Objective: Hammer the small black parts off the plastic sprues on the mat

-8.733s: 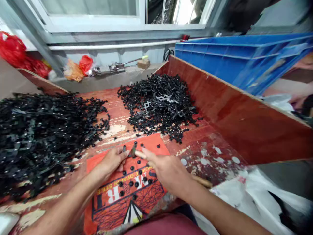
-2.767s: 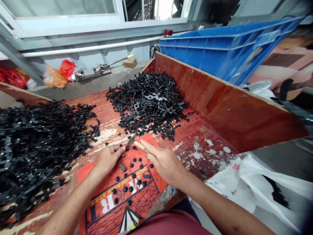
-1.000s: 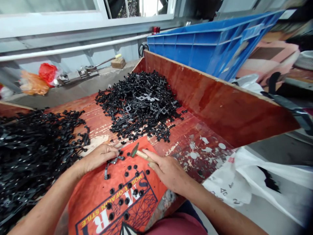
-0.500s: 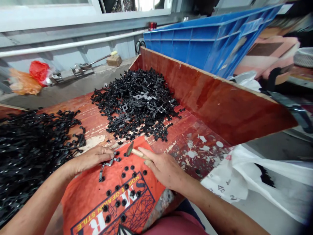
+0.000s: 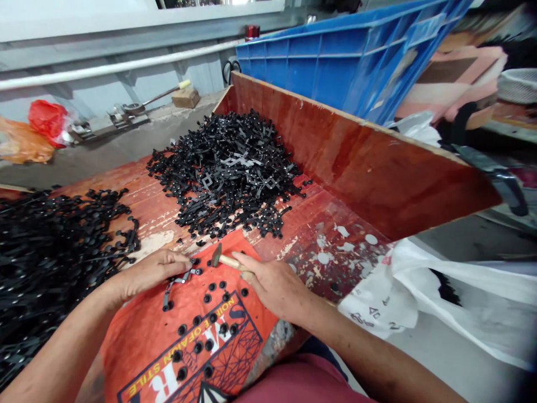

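Worked at a desk (image 5: 325,235) with a left heap (image 5: 54,246) and a far heap (image 5: 235,173) of black parts.
Reached over an orange cloth (image 5: 138,330); clasped a hammer (image 5: 229,261) over it by the handle in the right grip (image 5: 274,286); pinched a jointed strip (image 5: 166,295) in the left grip (image 5: 153,272), on the cloth, near scattered studs (image 5: 208,345).

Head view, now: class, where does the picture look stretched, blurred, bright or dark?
Head view: the blue crate looks stretched toward the upper right; the mesh basket at the right edge is soft; the window frame and white bag are bright; the lower right corner darkens; the left heap merges into black with small glints.
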### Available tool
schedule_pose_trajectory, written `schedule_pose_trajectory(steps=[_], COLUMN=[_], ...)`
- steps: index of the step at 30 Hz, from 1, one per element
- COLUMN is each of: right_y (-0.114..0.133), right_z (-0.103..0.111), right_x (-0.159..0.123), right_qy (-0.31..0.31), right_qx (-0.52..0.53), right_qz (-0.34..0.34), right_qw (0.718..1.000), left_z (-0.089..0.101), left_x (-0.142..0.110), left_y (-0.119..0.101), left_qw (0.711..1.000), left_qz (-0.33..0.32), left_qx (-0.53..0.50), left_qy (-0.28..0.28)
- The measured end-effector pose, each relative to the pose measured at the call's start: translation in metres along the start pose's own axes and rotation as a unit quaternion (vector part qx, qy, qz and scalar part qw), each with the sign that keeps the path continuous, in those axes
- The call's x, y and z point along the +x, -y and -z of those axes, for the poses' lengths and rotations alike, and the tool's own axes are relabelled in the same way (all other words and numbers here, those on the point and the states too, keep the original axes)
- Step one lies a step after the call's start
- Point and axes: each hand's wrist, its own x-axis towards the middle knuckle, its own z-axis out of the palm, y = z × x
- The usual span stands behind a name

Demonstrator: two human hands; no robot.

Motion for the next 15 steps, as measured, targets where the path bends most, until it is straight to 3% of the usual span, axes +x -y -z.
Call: schedule_pose_trajectory(steps=[3,8,15], right_y=[-0.0013,-0.0003,0.0034], right_z=[-0.0023,-0.0015,0.0042], right_x=[-0.0006,-0.0008,0.0006], right_qy=[-0.001,-0.005,0.017], right_qx=[0.001,0.006,0.009], right_qz=[0.006,0.003,0.002], right_qw=[1.0,1.0,1.0], left_z=[0.0014,0.0038,0.0012], left_x=[-0.0005,-0.0031,-0.0034], left_y=[0.002,0.0093,0.0025], left_qw=[0.999,0.998,0.999], left_qz=[0.017,0.031,-0.001], left_qx=[-0.017,-0.048,-0.007], left_qy=[0.036,0.033,0.044])
